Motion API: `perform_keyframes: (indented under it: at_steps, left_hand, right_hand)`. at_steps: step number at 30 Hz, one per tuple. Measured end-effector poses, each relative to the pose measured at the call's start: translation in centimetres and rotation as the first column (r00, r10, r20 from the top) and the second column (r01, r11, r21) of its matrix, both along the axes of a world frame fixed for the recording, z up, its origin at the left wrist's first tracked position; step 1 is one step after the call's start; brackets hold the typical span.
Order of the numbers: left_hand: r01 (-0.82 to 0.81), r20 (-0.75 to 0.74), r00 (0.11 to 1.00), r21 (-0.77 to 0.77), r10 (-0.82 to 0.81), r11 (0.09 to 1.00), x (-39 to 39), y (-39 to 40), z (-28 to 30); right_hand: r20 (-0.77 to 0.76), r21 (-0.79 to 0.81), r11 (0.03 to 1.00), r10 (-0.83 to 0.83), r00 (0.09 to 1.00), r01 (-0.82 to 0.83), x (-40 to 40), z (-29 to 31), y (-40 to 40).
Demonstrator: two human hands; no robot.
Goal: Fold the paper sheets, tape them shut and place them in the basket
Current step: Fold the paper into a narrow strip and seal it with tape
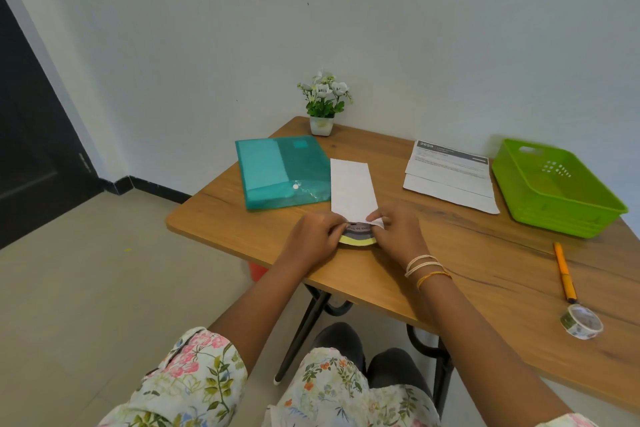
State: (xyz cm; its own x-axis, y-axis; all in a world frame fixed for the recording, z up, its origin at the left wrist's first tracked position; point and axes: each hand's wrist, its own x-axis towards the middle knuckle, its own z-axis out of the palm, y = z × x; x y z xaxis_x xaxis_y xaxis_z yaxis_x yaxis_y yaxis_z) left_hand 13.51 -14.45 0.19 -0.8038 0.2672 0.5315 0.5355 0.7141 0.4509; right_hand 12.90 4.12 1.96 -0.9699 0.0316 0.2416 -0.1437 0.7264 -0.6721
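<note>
Both hands at frame centre: left hand (317,236) and right hand (398,230) pinch a tape roll (358,236), label unreadable. Printed sheet (450,173), upper right, reads "2659".

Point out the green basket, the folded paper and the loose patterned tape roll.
green basket (519,180): head view, on its near-left wall.
folded paper (351,185): head view, middle of the white strip above the hands.
patterned tape roll (571,322): head view, on its outer printed band.
</note>
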Motion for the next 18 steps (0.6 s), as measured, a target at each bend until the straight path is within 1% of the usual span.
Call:
perform_keyframes:
  at_steps: [2,3,4,5,6,7,8,11,12,18]
  left_hand:
    - [-0.002,0.019,1.0,0.013,0.002,1.0,-0.1,0.1,0.0]
    - [-0.001,0.027,1.0,0.019,0.001,1.0,-0.1,0.1,0.0]
    - [-0.002,0.035,0.999,0.028,0.001,1.0,-0.2,0.1,0.0]
    - [-0.007,0.044,0.999,0.04,0.005,0.999,-0.2,0.0,0.0]
    - [-0.014,0.053,0.999,0.052,0.011,0.999,-0.2,0.0,0.1]
    - [-0.018,0.065,0.998,0.057,0.015,0.998,-0.2,-0.1,0.1]
    - [-0.019,0.077,0.997,0.057,0.014,0.998,-0.3,-0.1,0.1]
    - [-0.007,0.115,0.993,0.025,0.004,1.0,-0.2,0.1,0.1]
    - [-0.004,0.129,0.992,0.014,0.002,1.0,-0.2,0.1,0.1]
    - [0.001,0.157,0.988,-0.018,0.002,1.0,-0.1,0.1,0.2]
  right_hand:
    - [0.036,-0.171,0.983,0.069,0.997,-0.061,0.6,0.1,0.6]
    - [0.063,-0.215,0.971,0.122,0.99,-0.106,0.9,0.2,0.9]
    - [0.086,-0.211,0.965,0.18,0.98,-0.159,1.2,0.3,1.3]
    - [0.101,-0.157,0.965,0.227,0.969,-0.21,1.4,0.3,1.6]
    - [0.11,-0.06,0.967,0.252,0.962,-0.246,1.6,0.3,1.8]
    - [0.107,0.036,0.965,0.255,0.961,-0.26,1.6,0.2,1.9]
    - [0.087,0.096,0.963,0.242,0.966,-0.25,1.7,0.0,2.0]
    - [-0.005,0.104,0.981,0.165,0.986,-0.164,1.6,-0.4,2.1]
    - [-0.01,0.105,0.983,0.151,0.989,-0.149,1.6,-0.5,2.2]
    - [0.1,0.19,0.96,0.19,0.977,-0.207,1.3,-0.5,2.5]
